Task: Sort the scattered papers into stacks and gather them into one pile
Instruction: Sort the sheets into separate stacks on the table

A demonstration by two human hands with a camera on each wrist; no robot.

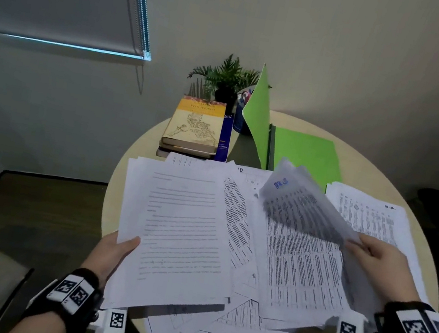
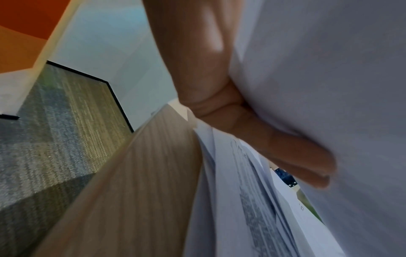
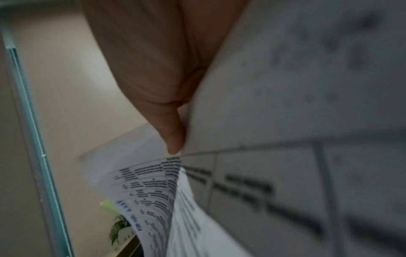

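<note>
Sorting underway; left hand (image 1: 112, 253) grips a text stack (image 1: 179, 235), right hand (image 1: 379, 265) pinches table sheets (image 1: 302, 207) right of it; next, probably stacking them.

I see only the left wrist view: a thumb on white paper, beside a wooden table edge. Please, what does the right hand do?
Observer: The right hand pinches a blurred, lifted sheet with printed table columns over the round light wooden table.
Operator: And what kind of paper does my left hand hold?
Observer: The left hand grips a white stack with plain lines of text on top, raised at the table's left edge.
Operator: Is anything behind the papers?
Observer: Yes. An open bright green folder is there, with a small stack of books, the top one yellow-covered, to its left.
</note>
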